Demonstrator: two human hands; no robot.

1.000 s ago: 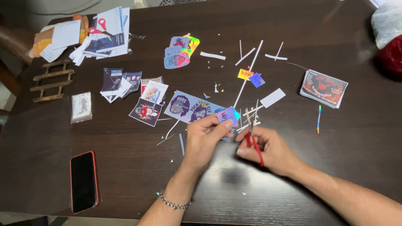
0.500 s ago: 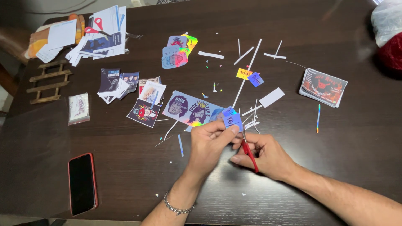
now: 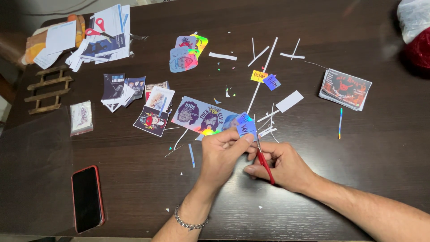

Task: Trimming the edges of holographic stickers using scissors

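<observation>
Sticker [image 3: 246,127] | pinched by left hand [image 3: 221,154] | beside scissors [image 3: 264,162] in right hand [image 3: 282,166]

On the table [image 3: 358,188], the left hand [image 3: 221,154] and right hand [image 3: 284,166] meet near the front edge, a small sticker [image 3: 246,126] and scissors [image 3: 264,163] between them. Just behind lies a long sticker sheet [image 3: 201,115]. A phone [image 3: 87,198] lies front left, a card stack [image 3: 346,88] far right, and a paper pile [image 3: 101,38] sits back left.
</observation>
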